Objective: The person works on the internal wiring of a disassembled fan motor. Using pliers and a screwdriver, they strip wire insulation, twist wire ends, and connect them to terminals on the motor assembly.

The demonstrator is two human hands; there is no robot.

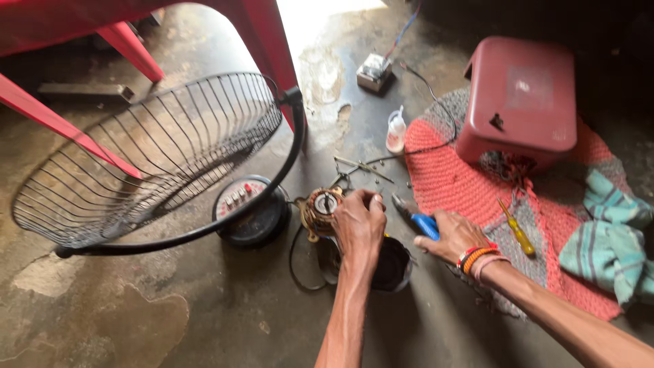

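My left hand (359,225) rests on a bare fan motor (321,206) with copper windings, fingers curled over its right side. Below the hand sits a black motor housing (395,267). My right hand (453,235), with orange and pink bangles at the wrist, lies flat on the floor over the blue handles of a pair of pliers (417,219). The round fan base (251,211) with its push buttons stands just left of the motor. A black wire fan guard (153,153) leans tilted over the base.
A red plastic stool (521,99) stands on a red and grey woven mat (477,184). A yellow screwdriver (516,228), a striped cloth (610,232), a small oil bottle (396,129), a small grey box (373,71) with wires and red furniture legs (269,48) are around.
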